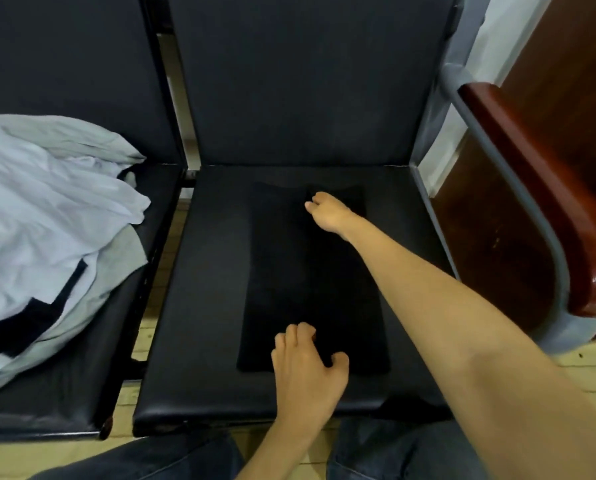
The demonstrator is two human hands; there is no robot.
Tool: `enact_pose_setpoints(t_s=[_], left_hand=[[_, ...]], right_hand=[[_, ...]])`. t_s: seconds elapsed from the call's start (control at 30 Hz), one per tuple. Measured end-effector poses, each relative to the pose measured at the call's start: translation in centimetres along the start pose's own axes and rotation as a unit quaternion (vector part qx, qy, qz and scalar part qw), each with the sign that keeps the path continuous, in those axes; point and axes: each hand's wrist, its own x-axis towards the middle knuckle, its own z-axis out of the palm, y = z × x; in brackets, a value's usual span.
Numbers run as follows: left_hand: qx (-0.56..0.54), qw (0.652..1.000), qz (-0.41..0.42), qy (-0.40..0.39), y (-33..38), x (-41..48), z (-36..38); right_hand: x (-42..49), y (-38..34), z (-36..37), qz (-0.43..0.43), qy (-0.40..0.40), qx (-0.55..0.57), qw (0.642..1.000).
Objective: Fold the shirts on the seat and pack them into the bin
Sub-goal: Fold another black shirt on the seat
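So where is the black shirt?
In the head view, the black shirt lies flat on the centre seat, right of the pale shirts, left hand at its near end, right hand at its far end.

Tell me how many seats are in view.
2 seats: the middle seat, under the black shirt; the left seat, under the shirt pile. Others may lie out of frame.

A black shirt point(289, 271), folded into a long narrow strip, is laid flat lengthwise on the black padded seat point(203, 271). Crumpled white and grey shirts point(47, 202) are heaped on the neighbouring seat point(82, 375).
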Motion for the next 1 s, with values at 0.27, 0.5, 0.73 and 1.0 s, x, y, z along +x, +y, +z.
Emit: enact_pose_setpoints(t_s=[0.27,0.5,0.73,1.0], left_hand=[[0.123,0.970,0.194,0.082,-2.3,-0.3,1.4],[0.233,0.952,0.197,-0.022,-3.5,-1.4,1.9],[0.162,0.955,0.242,-0.055,-3.5,-1.2,-0.4],[0.292,0.885,0.363,-0.002,-8.6,1.1,-7.2]], right_hand=[[-2.9,2.9,1.2,-0.120,0.121,0.065,0.983],[-5.3,7.1,4.3,-0.081,0.039,-0.286,0.954],[-6.6,6.5,3.1,-0.127,0.007,-0.231,0.965],[-18.9,12.0,3.5,-0.372,0.091,-0.296,0.875]])
